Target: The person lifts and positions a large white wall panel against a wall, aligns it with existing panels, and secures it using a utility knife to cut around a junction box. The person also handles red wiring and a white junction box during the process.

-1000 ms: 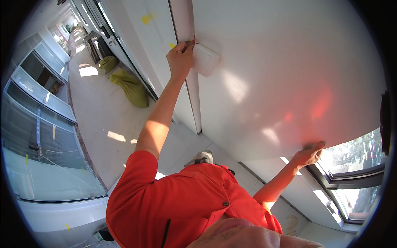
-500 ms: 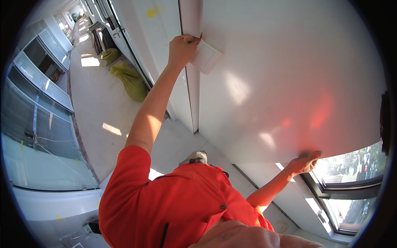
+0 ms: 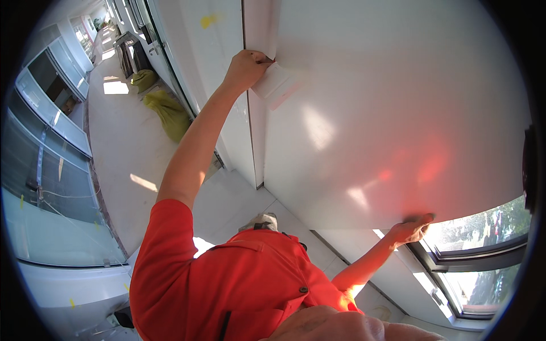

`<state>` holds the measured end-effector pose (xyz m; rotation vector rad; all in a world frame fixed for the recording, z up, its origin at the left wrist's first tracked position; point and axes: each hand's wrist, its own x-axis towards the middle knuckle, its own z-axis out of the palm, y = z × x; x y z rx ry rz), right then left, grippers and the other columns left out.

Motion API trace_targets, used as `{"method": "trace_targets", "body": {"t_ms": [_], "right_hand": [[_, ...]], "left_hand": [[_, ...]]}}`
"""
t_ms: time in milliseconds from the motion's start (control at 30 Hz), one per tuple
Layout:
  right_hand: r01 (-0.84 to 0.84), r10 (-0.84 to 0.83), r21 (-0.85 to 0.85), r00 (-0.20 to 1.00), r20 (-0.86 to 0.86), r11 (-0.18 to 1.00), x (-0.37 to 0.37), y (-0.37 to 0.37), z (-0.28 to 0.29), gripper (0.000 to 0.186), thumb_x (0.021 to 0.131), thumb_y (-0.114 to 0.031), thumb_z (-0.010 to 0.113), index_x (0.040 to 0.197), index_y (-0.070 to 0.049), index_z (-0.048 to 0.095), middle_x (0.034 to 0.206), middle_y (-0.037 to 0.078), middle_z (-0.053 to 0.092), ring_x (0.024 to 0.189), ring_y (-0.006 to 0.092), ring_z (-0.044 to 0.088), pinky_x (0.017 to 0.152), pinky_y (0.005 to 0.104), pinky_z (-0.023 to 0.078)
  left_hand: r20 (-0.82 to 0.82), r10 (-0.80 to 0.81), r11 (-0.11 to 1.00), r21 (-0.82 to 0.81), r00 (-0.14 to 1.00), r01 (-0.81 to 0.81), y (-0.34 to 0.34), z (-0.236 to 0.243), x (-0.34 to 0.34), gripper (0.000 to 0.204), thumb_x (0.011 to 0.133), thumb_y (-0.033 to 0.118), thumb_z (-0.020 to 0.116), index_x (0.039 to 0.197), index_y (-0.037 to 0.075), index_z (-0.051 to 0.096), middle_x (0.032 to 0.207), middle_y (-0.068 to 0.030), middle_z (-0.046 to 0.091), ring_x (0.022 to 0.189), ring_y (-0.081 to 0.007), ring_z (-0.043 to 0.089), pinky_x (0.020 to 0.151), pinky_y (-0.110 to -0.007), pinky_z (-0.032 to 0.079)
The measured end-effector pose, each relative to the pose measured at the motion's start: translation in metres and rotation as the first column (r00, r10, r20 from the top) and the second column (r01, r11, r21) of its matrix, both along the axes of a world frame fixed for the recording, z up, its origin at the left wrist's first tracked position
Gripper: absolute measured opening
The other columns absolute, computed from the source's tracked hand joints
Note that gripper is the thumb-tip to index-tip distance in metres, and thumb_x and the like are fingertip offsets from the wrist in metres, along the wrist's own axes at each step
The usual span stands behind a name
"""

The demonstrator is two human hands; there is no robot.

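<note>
A large glossy white panel (image 3: 364, 108) fills the upper right, with sunlight patches and a red reflection on it. Raised to the vertical joint at the panel's left edge, my left hand (image 3: 243, 69) is closed in a pinch. A thin white square card (image 3: 276, 85) hangs slantwise from its fingertips across the joint, slightly blurred. A small bit of red shows at the fingertips; what it is I cannot make out. Low on the right, beside the window, my right hand (image 3: 410, 229) is closed on the panel's lower edge, its fingers partly hidden.
Behind my left arm a floor (image 3: 122, 136) runs into a long corridor. Green sacks (image 3: 166, 113) lie along the wall, near a dark stand (image 3: 129, 54). Glazed sliding panels (image 3: 62, 176) stand at far left. A dark-framed window (image 3: 472, 233) is at lower right.
The card has turned at my left fingertips and looks more foreshortened. The view has shifted slightly, so the surroundings sit a little further left. My right hand stays on the panel's edge.
</note>
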<state>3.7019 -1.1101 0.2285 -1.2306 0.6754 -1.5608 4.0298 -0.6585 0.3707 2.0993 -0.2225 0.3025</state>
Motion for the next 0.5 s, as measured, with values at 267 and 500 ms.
{"method": "trace_targets", "body": {"t_ms": [267, 500], "right_hand": [[-0.005, 0.004, -0.020, 0.999, -0.038, 1.000, 0.002, 0.016, 0.004, 0.075, 0.102, -0.070, 0.066, 0.122, 0.002, 0.074, 0.111, 0.009, 0.073, 0.098, 0.0206, 0.065, 0.088, 0.0386, 0.054], [-0.014, 0.012, -0.021, 0.997, -0.081, 1.000, 0.004, 0.014, 0.000, 0.079, 0.101, -0.072, 0.065, 0.125, 0.003, 0.073, 0.114, 0.012, 0.073, 0.100, 0.0229, 0.065, 0.090, 0.0400, 0.054]], "left_hand": [[0.263, -0.113, 0.918, 0.396, 0.958, 0.000, 0.023, 0.009, 0.003, 0.026, 0.094, 0.023, 0.076, 0.108, 0.003, 0.084, 0.104, -0.0151, 0.079, 0.088, -0.0319, 0.073, 0.082, -0.040, 0.060], [0.121, 0.019, 0.968, 0.245, 0.993, -0.048, 0.014, 0.013, -0.001, 0.025, 0.095, 0.022, 0.073, 0.108, 0.002, 0.082, 0.098, -0.0155, 0.080, 0.088, -0.0304, 0.075, 0.079, -0.040, 0.059]]}}
